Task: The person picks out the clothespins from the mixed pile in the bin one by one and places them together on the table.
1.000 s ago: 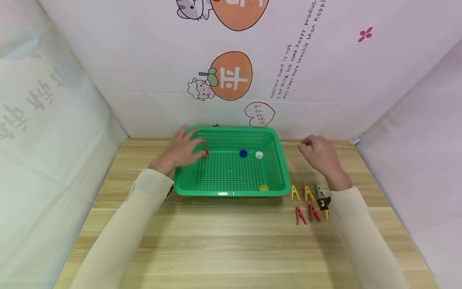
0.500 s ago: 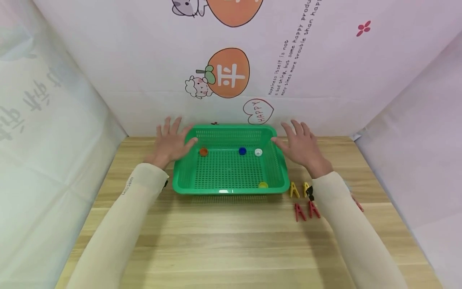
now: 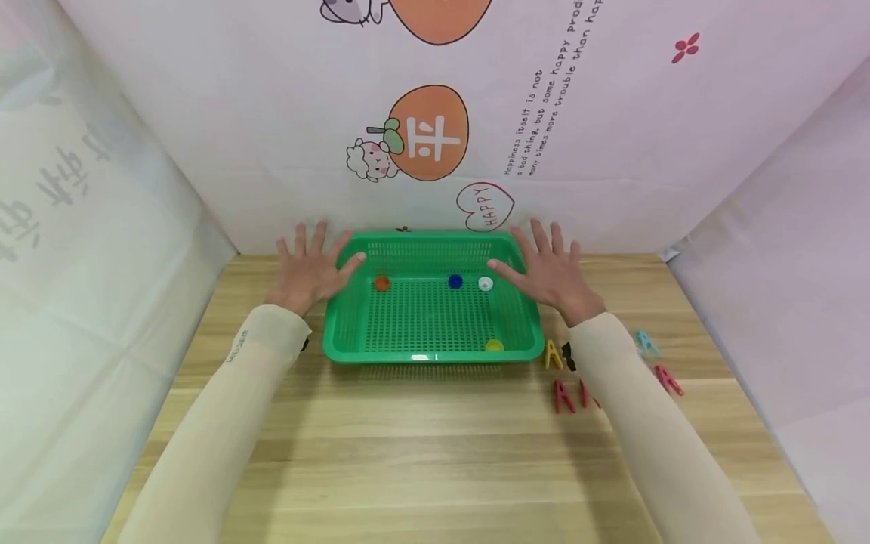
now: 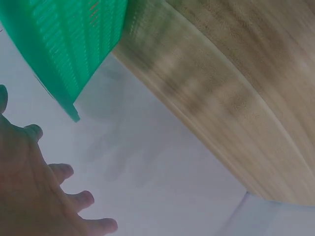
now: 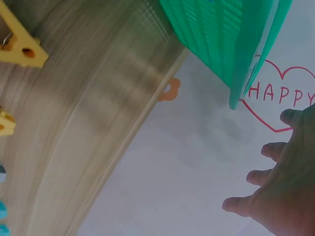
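A green plastic basket [image 3: 428, 357] stands on the wooden table against the back wall. Inside it lie an orange cap [image 3: 382, 282], a blue cap [image 3: 455, 281], a white cap [image 3: 485, 284] and a yellow cap [image 3: 494, 345]. My left hand [image 3: 307, 273] is spread over the basket's left rear corner, holding nothing. Fingers spread too, my right hand [image 3: 552, 273] hovers at the right rear corner with its thumb over the rim. Both wrist views show the fingers apart from the basket wall [image 4: 74, 44].
Right of the basket lie a yellow clothespin [image 3: 553, 354], red clothespins [image 3: 563, 396] and a light blue clothespin [image 3: 647, 343]. The right sleeve [image 3: 632, 385] covers part of that group. A printed white cloth wall [image 3: 598, 204] rises behind the table.
The left hand has moved left from over the basket to its corner. My right hand has uncurled and come left to the opposite corner. The caps stay in place within the basket.
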Demonstrator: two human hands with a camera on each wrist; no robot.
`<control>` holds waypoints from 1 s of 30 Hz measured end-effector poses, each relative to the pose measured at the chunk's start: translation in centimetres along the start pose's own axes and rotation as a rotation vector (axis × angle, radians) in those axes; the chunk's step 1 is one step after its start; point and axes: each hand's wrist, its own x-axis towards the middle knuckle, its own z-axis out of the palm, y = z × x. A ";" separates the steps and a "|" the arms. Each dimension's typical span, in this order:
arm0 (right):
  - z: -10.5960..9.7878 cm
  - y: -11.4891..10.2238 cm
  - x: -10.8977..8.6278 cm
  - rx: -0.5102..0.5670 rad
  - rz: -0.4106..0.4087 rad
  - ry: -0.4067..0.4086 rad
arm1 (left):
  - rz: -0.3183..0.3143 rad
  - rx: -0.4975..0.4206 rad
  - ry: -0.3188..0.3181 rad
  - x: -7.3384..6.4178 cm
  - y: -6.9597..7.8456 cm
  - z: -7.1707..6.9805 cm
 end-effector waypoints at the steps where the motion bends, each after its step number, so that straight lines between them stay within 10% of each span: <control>1: 0.1 -0.1 0.1 0.000 0.001 0.002 | -0.004 -0.005 0.001 0.0 0.0 -0.1; 30: 0.4 0.5 0.1 0.009 0.026 -0.038 | 0.007 -0.138 -0.029 -0.1 0.0 0.1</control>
